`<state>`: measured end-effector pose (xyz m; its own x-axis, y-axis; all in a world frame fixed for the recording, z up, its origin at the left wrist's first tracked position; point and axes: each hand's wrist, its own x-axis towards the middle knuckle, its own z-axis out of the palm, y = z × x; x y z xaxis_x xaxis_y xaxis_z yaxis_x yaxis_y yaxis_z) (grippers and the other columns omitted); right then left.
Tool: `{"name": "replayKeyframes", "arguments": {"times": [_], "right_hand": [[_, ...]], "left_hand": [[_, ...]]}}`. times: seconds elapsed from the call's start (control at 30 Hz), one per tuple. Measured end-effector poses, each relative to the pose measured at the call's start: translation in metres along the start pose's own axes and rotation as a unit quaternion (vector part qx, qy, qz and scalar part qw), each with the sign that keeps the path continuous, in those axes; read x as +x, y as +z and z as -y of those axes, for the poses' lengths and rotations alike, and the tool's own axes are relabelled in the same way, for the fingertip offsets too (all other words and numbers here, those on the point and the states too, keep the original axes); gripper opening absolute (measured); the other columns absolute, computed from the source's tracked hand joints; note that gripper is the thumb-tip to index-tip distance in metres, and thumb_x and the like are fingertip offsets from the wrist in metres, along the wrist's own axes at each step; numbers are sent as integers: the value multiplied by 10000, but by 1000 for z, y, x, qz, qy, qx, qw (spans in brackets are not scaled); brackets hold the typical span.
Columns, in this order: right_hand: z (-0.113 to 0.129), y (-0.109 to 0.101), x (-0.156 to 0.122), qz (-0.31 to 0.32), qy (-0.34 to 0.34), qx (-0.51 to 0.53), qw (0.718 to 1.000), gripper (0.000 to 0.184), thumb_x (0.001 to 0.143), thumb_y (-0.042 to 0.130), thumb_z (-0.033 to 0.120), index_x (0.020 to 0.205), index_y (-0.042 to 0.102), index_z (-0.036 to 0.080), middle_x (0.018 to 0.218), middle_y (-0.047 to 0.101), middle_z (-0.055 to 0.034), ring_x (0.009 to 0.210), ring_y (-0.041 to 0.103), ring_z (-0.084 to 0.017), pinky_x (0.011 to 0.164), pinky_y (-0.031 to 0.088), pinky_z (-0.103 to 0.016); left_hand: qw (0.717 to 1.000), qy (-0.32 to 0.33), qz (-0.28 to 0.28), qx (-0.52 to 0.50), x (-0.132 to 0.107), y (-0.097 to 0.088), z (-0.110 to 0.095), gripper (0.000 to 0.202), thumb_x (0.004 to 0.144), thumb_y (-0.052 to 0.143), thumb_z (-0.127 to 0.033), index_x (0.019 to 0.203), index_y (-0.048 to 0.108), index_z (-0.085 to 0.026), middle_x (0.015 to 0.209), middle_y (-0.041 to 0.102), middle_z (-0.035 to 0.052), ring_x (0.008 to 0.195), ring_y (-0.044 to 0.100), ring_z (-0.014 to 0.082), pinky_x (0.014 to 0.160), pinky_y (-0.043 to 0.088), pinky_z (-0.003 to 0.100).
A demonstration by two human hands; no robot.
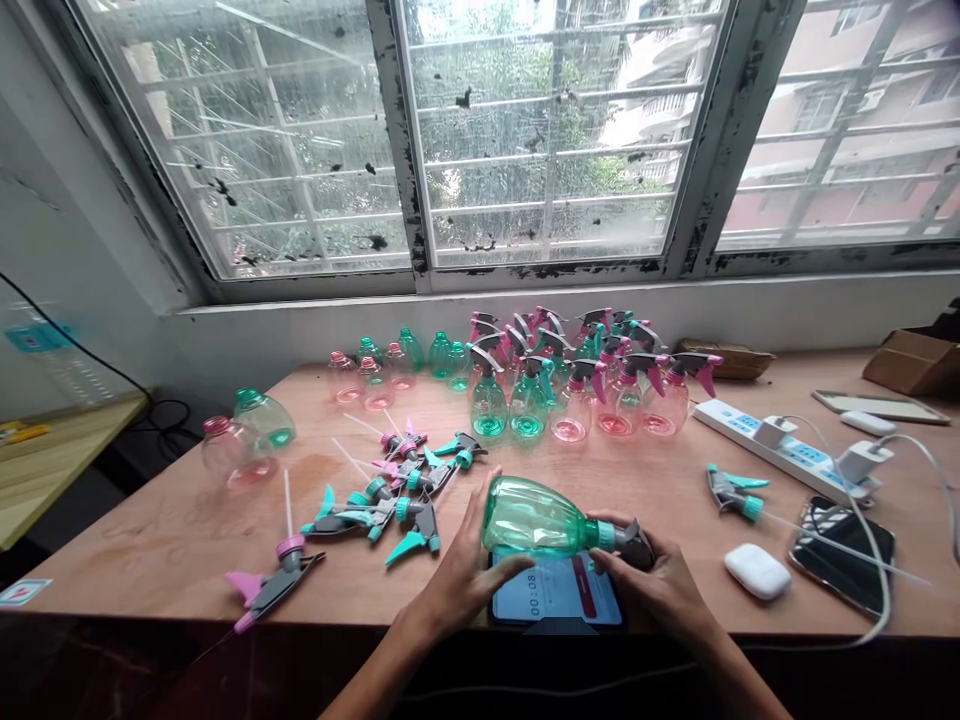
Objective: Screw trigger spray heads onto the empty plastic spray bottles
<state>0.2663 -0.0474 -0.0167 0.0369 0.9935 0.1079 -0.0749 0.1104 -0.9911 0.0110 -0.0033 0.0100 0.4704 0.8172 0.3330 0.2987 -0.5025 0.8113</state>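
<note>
Green bottle [536, 515] is at btm ctr of frame, tipped on its side near the tabletop's [172, 530] front edge — base to the L, neck to the R, w/ a teal collar [604, 536] & dark grey sprayer head [636, 546] at the neck. L hand [465, 565] has its grip wrapped on the base end, thumb along the lower side; R hand [664, 580] has its grip closed round the sprayer head, thumb by the collar. Can't tell if the collar's fully seated. Below the bottle, partly covered by it, a lit phone [555, 592] reads 00:08. L of ctr there's a pile of loose sprayers [409, 480], mostly teal & grey, some pink; a pink-collared sprayer [281, 580] sits apart, lower L. Mid L: a pink bottle [225, 452] & a headless green one [274, 415] side by side. Upper ctr: a row of open bottles [405, 350], pink & green, then, just R, a tight cluster of bottles w/ heads on [529, 415], upright. R side: power strip [780, 450], a teal sprayer [735, 492], white case [757, 572] & dark phone [844, 560] — sprayer's tube crosses that phone.
</note>
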Motion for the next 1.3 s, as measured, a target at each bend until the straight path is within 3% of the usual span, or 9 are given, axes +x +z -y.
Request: {"name": "replayKeyframes", "arguments": {"times": [0.17,0.37,0.6,0.67,0.77,0.97,1.1,1.23,1.3], "right_hand": [[-1,-1,1,1,-6,-17,1000,401,755,816,392,1068,725,157,596,635,35,527,554,-148,505,459,-254],[-4,-2,2,-3,-3,3,1000,400,769,819,385,1093,714,176,580,640,43,531,568,-144,509,455,-236],[-2,-4,3,-13,-13,19,1000,379,762,834,369,1078,724,191,728,737,-1,625,646,-170,587,525,-251],[-2,-4,3,-19,-14,26,999,377,757,838,364,1073,728,190,737,742,-6,625,650,-171,592,534,-256],[-3,-2,3,-18,-12,22,1000,391,753,840,365,1081,729,184,700,729,1,604,646,-174,578,538,-261],[-2,-1,4,-24,-23,-5,999,375,761,824,396,1061,739,189,689,718,6,617,660,-185,594,555,-267],[0,-2,4,-54,-33,-3,998,390,750,827,425,1043,738,182,743,744,-22,697,699,-223,683,584,-310],[0,-1,4,-36,-20,18,999,377,749,837,397,1052,730,201,714,737,1,633,676,-186,612,564,-265],[-1,0,4,-30,-17,21,999,381,742,844,390,1051,730,199,697,730,4,611,663,-179,579,552,-256]], "left_hand": [[999,26,-25,0,-3,1,9,788,942,621,-271,1570,152,-356,1641,249,56,1515,208,300,1230,204,496],[1000,-7,0,-18,-5,-1,6,1028,840,756,-417,1588,61,-295,1639,248,117,1501,236,351,1222,218,518],[999,35,-9,-7,-4,0,6,727,985,562,-359,1574,136,-360,1650,228,64,1514,215,305,1226,215,490],[999,25,-8,-27,-6,1,7,814,978,577,-373,1580,29,-356,1640,255,86,1506,243,300,1218,239,489],[998,11,7,-57,-6,0,4,1112,868,722,-443,1570,-128,-297,1629,269,134,1504,238,330,1215,250,498],[999,26,16,-14,-5,-5,-1,892,888,704,-394,1580,148,-305,1663,180,81,1522,167,336,1237,178,511],[999,33,12,6,-8,-1,2,855,927,658,-307,1579,106,-355,1664,181,56,1518,194,323,1232,203,508],[1000,27,12,-8,-6,0,2,1032,870,738,-333,1584,-7,-321,1668,142,104,1523,151,337,1227,194,532],[1000,18,16,-10,-4,-1,2,1077,835,776,-355,1587,8,-301,1666,141,120,1524,134,345,1229,187,535]]}}
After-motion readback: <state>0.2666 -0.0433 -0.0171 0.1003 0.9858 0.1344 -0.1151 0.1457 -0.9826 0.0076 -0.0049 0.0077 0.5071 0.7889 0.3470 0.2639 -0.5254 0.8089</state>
